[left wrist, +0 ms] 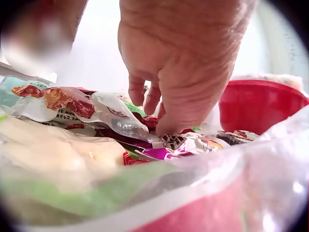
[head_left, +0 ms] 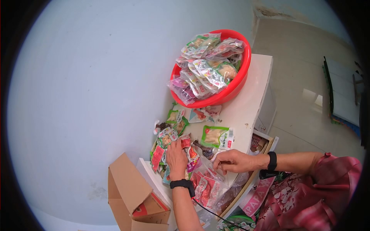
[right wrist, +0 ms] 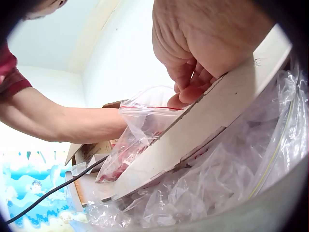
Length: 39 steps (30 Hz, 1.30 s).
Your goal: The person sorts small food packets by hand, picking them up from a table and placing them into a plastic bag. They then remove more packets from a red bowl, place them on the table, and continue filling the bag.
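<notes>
My left hand [head_left: 177,158] reaches down into a pile of small snack packets [head_left: 157,158] by the wall. In the left wrist view its thumb and fingers point down among the packets; the fingertips are partly hidden, and I cannot tell whether they grip one. Toward the cabinet's front edge, my right hand [head_left: 237,161] has curled fingers and pinches the top edge of a clear zip bag [right wrist: 147,124]. Red packets show in the lower part of that bag. A green-edged packet [head_left: 214,136] lies flat beyond the right hand.
A red basin [head_left: 247,52] heaped with bagged snacks stands at the white cabinet top's [head_left: 246,106] far end. An opened cardboard box [head_left: 129,181] sits at the left. Below the right hand, a pulled-out drawer holds clear plastic bags [right wrist: 203,188]. A black cable [right wrist: 58,188] trails from the left wrist.
</notes>
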Available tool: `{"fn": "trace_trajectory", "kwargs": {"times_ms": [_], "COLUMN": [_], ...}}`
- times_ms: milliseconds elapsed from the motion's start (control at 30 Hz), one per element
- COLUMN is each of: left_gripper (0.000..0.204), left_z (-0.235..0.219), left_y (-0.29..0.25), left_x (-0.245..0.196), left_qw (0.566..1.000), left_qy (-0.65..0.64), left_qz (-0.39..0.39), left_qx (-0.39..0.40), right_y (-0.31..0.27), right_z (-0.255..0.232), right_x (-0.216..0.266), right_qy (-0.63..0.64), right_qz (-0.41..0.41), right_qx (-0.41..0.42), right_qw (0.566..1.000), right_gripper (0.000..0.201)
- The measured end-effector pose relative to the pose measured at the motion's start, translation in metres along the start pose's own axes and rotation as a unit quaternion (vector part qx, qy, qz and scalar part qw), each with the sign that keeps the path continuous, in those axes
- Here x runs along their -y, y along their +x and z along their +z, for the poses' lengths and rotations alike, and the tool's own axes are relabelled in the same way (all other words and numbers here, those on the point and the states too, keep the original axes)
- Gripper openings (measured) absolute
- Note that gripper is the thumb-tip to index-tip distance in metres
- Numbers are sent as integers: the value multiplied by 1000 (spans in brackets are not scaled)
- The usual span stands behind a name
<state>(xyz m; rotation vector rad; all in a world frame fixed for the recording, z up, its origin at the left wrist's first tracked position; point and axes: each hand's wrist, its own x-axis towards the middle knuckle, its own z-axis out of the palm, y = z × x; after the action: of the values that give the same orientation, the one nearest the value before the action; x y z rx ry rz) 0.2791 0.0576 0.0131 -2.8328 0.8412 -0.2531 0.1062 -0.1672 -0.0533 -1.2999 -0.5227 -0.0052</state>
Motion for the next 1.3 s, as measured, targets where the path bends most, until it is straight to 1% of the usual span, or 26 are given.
{"fn": "trace_trajectory", "kwargs": {"times_ms": [100, 200, 300, 400, 467, 567, 600, 667, 700, 800, 833, 900, 933, 967, 1000, 1033, 1067, 1100, 1200, 1300], "left_gripper": [55, 60, 64, 65, 58, 45, 40, 31, 28, 22, 21, 19, 12, 9, 6, 5, 7, 7, 6, 7], "left_z": [12, 14, 10, 5, 12, 9, 7, 10, 10, 10, 10, 5, -4, -7, -30, -49, -57, -68, -95, -105], "left_y": [3, 7, 11, 14, 12, 8, 7, 6, 6, 5, 5, 2, 1, -1, -3, -8, -16, -25, -54, -95], "left_x": [6, 10, 7, 1, 7, 12, 14, 21, 24, 30, 30, 32, 36, 33, 13, 0, -3, -11, -50, -94], "left_qw": [997, 998, 999, 1000, 999, 995, 993, 992, 991, 975, 969, 932, 922, 870, 799, 709, 685, 664, 600, 556], "left_qy": [14, -65, -47, 12, 26, 48, 56, 66, 70, 31, -43, -188, -224, -363, -493, -611, -646, -669, -731, -759], "left_qz": [36, 15, 8, 11, 35, 52, 56, 38, 29, -16, -71, -182, -206, -200, -190, -176, -172, -176, -183, -206], "left_qx": [-71, -13, -14, 7, -21, -69, -87, -105, -114, -221, -233, -249, -240, -267, -288, -304, -290, -285, -269, -270], "right_y": [0, 0, 1, 1, 0, 1, 1, 1, 1, 1, 1, 0, -1, -1, -1, -1, -1, -1, -5, -8], "right_z": [0, 0, 0, -1, 0, 2, 2, 4, 4, 3, 3, 4, 3, 2, 2, 2, 2, 2, 3, 3], "right_x": [-2, -3, -3, 2, 3, -6, -8, -10, -11, -11, -11, -9, -5, -3, -4, -6, -7, -6, -3, 2], "right_qy": [-3, -7, -5, -2, -15, -98, -125, -177, -176, -178, -180, -174, -166, -158, -159, -160, -161, -130, -38, 55], "right_qz": [1, 0, 3, 3, -7, 8, -16, -63, -64, -64, -63, -47, -33, -18, -30, -43, -55, -46, -20, 10], "right_qx": [3, 6, 7, 7, 5, -3, -9, -20, -20, -21, -21, -17, -13, -9, -11, -13, -14, -12, -19, -46], "right_qw": [1000, 1000, 1000, 1000, 1000, 995, 992, 982, 982, 982, 981, 984, 986, 987, 987, 986, 985, 990, 999, 997], "right_gripper": [18, 19, 19, 19, 18, 17, 17, 19, 19, 19, 19, 19, 20, 21, 21, 22, 22, 21, 16, 12]}}
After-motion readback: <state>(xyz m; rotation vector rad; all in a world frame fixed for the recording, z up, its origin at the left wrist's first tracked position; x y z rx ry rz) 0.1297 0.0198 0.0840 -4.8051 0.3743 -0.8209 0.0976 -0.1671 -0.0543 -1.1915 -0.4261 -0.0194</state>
